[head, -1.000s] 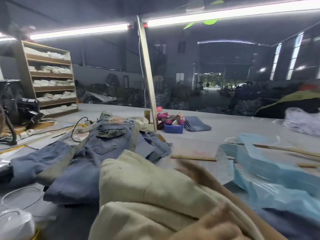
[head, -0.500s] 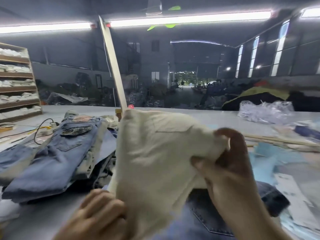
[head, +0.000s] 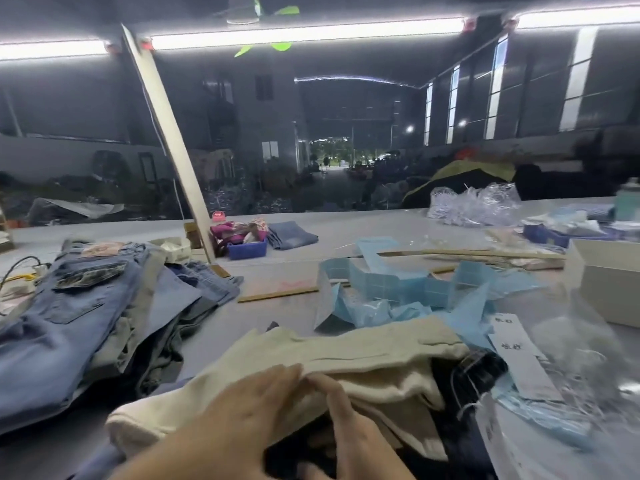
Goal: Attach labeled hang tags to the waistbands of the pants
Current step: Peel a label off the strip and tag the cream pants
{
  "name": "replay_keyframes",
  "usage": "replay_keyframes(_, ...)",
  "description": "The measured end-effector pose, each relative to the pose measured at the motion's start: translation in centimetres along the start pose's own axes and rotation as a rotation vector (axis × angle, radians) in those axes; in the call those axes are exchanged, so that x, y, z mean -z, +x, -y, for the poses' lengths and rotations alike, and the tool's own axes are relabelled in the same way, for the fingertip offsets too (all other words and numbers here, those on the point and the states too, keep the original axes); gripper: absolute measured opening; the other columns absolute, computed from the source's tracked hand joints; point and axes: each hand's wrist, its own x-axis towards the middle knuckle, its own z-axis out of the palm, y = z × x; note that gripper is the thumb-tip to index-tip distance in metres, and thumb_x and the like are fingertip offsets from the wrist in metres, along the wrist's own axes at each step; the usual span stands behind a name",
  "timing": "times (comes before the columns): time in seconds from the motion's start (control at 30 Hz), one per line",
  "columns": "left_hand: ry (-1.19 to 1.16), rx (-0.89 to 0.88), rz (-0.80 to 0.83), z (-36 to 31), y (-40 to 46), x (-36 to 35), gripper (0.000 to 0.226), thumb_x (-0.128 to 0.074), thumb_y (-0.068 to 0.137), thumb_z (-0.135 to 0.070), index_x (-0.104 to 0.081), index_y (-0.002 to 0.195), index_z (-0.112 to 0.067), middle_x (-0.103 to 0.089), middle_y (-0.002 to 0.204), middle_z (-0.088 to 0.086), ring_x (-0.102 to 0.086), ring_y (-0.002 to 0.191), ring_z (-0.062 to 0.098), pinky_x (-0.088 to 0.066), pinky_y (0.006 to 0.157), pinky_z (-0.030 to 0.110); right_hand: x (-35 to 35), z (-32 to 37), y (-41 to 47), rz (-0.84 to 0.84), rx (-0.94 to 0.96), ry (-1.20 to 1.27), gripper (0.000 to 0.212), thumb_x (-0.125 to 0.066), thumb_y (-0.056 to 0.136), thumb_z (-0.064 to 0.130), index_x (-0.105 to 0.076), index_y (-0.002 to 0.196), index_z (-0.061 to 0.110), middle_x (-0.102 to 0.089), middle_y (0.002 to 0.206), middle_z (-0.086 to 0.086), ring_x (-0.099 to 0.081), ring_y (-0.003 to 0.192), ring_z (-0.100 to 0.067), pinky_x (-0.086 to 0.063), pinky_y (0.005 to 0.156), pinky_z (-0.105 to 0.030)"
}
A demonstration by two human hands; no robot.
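- The cream pants (head: 346,355) lie on the worktop (head: 277,271), partly on top of dark pants (head: 478,372).
- The left hand (head: 242,407) rests flat on the cream cloth, fingers straight.
- The right hand (head: 349,420) pinches a fold of the cream pants.
- White hang tags (head: 519,355) lie just to the right.
- A pile of blue jeans (head: 76,313) sits on the left.

On the table lie 1 pair of cream pants (head: 346,344), 1 heap of blue jeans (head: 79,306), 1 folded denim piece (head: 292,234), 1 blue bin (head: 247,250), 1 white box (head: 609,282), 2 white hang tags (head: 519,355), and 2 hands, left hand (head: 239,410) and right hand (head: 353,431).
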Motion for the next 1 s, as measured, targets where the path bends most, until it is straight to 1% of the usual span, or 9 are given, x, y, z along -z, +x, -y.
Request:
replay_keyframes(0.07,0.060,-0.065,-0.070,-2.5,2.0,-2.6,0.091,-0.058,0.086,-0.043,0.004,0.153,-0.036,-0.005,0.159,-0.019,-0.016,0.142,-0.006,-0.010,0.112,0.008,1.1,-0.8,0.0,-0.142,0.160,-0.390,0.121,-0.083,0.072,0.038,-0.008,0.132,-0.035,-0.066,0.121,-0.003,-0.056,0.112,0.010,-0.028,0.091,-0.001)
replay_keyframes(0.17,0.098,-0.023,-0.274,-2.6,2.7,-4.4,0.060,-0.056,0.087,-0.026,-0.035,0.142,-0.035,-0.047,0.137,-0.013,-0.050,0.122,0.011,-0.042,0.098,0.028,3.0,-2.0,-0.5,-0.260,0.014,-0.399,0.103,-0.059,0.084,0.037,0.023,0.146,0.041,-0.060,0.115,0.014,-0.057,0.106,0.000,-0.035,0.083,-0.007)
replay_keyframes(0.3,-0.064,-0.119,-0.547,0.7,1.9,-4.9,0.042,-0.081,0.066,-0.002,-0.071,0.103,-0.021,-0.072,0.095,-0.007,-0.070,0.084,0.015,-0.053,0.070,0.025,6.0,-5.2,-0.1,-0.353,-0.068,-0.708,0.110,-0.089,0.033,0.026,-0.054,0.137,0.017,-0.059,0.099,-0.007,-0.059,0.086,-0.030,-0.052,0.073,-0.041)
replay_keyframes(0.4,-0.184,-0.233,-0.626,1.8,1.2,-5.0,0.048,-0.068,0.066,0.000,-0.065,0.109,-0.023,-0.069,0.101,-0.010,-0.066,0.091,0.006,-0.050,0.077,0.020,7.3,-6.6,1.0,-0.348,-0.099,-0.828,0.076,-0.081,0.059,0.026,-0.054,0.130,0.026,-0.046,0.121,-0.008,-0.049,0.110,-0.032,-0.043,0.096,-0.046)
replay_keyframes(0.5,-0.115,-0.335,-0.520,2.3,0.7,-4.7,0.041,-0.053,0.074,-0.015,-0.059,0.112,-0.028,-0.066,0.105,-0.011,-0.063,0.093,0.004,-0.050,0.078,0.018,9.5,-7.8,2.1,-0.544,0.049,-0.659,0.051,-0.072,0.058,-0.011,-0.073,0.102,0.013,-0.065,0.106,-0.012,-0.061,0.095,-0.038,-0.050,0.084,-0.046)
replay_keyframes(0.6,0.001,-0.396,-0.279,2.6,0.9,-5.2,0.035,-0.053,0.075,-0.030,-0.054,0.110,-0.037,-0.064,0.106,-0.015,-0.064,0.094,0.002,-0.049,0.079,0.016,10.6,-7.6,2.7,-0.638,0.234,-0.495,0.040,-0.076,0.063,-0.013,-0.073,0.097,0.008,-0.071,0.096,-0.007,-0.065,0.085,-0.031,-0.055,0.076,-0.038)
replay_keyframes(0.77,-0.095,-0.153,0.101,0.6,2.4,-4.6,0.065,-0.018,0.059,-0.102,-0.042,0.104,-0.061,-0.032,0.126,-0.043,-0.030,0.123,-0.019,-0.023,0.107,0.012,8.1,-9.2,1.9,-0.584,0.268,-0.352,0.040,-0.071,0.059,-0.022,-0.074,0.089,0.005,-0.063,0.091,-0.005,-0.062,0.087,-0.028,-0.051,0.077,-0.031)
replay_keyframes(0.9,-0.378,-0.108,-0.003,-4.4,6.0,-4.5,0.068,-0.021,0.065,-0.096,-0.057,0.082,-0.040,-0.058,0.088,-0.024,-0.052,0.088,-0.007,-0.041,0.078,0.022,6.8,-11.3,0.4,-0.596,0.183,-0.327,0.037,-0.071,0.055,-0.028,-0.075,0.075,0.003,-0.061,0.085,-0.004,-0.060,0.085,-0.029,-0.042,0.077,-0.019)
replay_keyframes(1.0,-0.547,-0.018,0.061,-8.6,9.8,-5.5,0.075,-0.028,0.074,-0.091,-0.062,0.085,-0.025,-0.065,0.086,-0.009,-0.059,0.080,0.010,-0.048,0.077,0.034,6.6,-10.7,-0.3,-0.599,0.246,-0.284,0.015,-0.071,0.069,-0.011,-0.075,0.075,0.002,-0.062,0.089,-0.009,-0.059,0.089,-0.022,-0.042,0.079,-0.009)
